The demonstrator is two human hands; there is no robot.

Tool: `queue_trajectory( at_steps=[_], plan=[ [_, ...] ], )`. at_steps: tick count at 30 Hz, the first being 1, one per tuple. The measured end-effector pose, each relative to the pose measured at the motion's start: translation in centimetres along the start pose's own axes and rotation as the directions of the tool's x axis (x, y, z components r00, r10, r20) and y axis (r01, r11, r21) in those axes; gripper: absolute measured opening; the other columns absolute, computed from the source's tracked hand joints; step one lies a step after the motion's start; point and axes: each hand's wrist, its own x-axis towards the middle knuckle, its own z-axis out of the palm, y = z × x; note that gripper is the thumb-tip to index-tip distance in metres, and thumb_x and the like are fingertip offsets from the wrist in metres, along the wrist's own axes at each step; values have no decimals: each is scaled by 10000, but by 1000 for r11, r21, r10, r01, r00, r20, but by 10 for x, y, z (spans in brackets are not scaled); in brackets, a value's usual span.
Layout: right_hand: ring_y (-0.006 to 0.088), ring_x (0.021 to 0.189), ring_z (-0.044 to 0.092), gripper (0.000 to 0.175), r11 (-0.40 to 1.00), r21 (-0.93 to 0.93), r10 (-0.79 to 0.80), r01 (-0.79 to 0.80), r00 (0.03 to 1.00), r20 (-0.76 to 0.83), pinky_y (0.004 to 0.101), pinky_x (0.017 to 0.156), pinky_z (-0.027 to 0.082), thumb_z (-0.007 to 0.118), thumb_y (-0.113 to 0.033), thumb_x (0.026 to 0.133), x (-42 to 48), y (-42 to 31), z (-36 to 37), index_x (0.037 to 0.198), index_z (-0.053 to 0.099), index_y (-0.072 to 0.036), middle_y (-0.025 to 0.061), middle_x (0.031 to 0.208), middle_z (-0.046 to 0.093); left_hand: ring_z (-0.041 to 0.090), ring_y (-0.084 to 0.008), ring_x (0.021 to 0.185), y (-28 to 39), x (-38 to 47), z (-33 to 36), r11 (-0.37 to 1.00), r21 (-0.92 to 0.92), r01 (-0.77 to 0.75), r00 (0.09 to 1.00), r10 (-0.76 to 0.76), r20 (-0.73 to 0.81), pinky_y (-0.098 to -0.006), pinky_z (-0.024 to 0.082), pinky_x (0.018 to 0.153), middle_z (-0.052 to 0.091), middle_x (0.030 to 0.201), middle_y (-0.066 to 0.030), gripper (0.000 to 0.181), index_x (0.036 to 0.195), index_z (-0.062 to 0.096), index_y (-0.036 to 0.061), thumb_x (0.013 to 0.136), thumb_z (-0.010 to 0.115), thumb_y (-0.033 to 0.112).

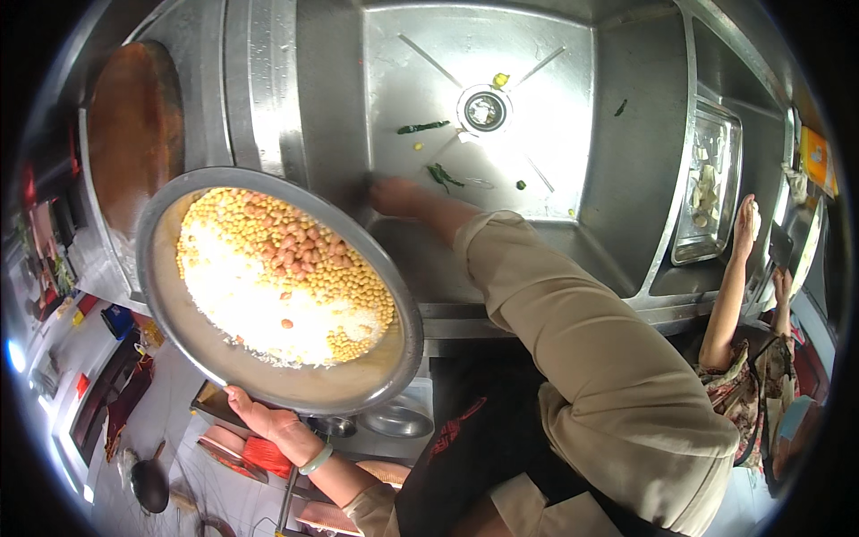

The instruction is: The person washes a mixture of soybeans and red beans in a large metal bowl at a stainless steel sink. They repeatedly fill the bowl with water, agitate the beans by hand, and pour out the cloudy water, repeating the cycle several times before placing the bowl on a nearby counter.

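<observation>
My left hand (276, 424) grips the lower rim of a wide metal basin (396, 265), thumb on the edge and the other fingers hidden beneath. Tilted, the basin holds yellow soybeans (228, 205), reddish-brown peanuts (302, 248) and a white, overexposed mass of rice-like grains (248, 302). A tan band along the basin's lower side could be cloudy water or bare metal. My right hand (396, 194) reaches down into a stainless-steel sink (429, 60), close to its left wall. Shadow hides those fingertips, so whether they hold anything is unclear.
Green and yellow vegetable scraps (443, 176) lie around the sink drain (484, 111). A round brown board (134, 134) rests at left. On the right, a metal tray (704, 235) holds pale pieces beside a co-worker's arm (725, 309). Metal bowls (399, 416) stand below the basin.
</observation>
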Motion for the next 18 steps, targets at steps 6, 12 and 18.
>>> queue_trajectory(
  at_steps=[6,12,18],
  plan=[
    [330,907,624,124,844,355,524,-402,755,-393,414,757,513,531,-17,810,-37,6,-69,888,622,-46,133,901,643,560,-203,1007,-4,7,-7,997,-77,4,993,5,115,-382,484,888,594,1108,-25,166,1054,559,107,932,555,219],
    [184,693,607,72,559,824,745,92,382,-548,299,637,489,620,-65,860,-94,-51,-254,925,598,-44,91,775,629,544,-169,874,-16,12,-10,978,-202,-59,991,82,108,-352,503,806,571,950,-20,158,892,486,107,955,543,239],
    [209,957,610,279,931,306,65,198,736,-674,310,800,503,654,-83,859,-126,-190,-337,1127,583,-53,101,1129,616,525,-167,840,-22,13,-10,979,-194,-54,997,63,42,-344,498,757,546,929,-59,242,965,437,80,965,540,299]
  ],
)
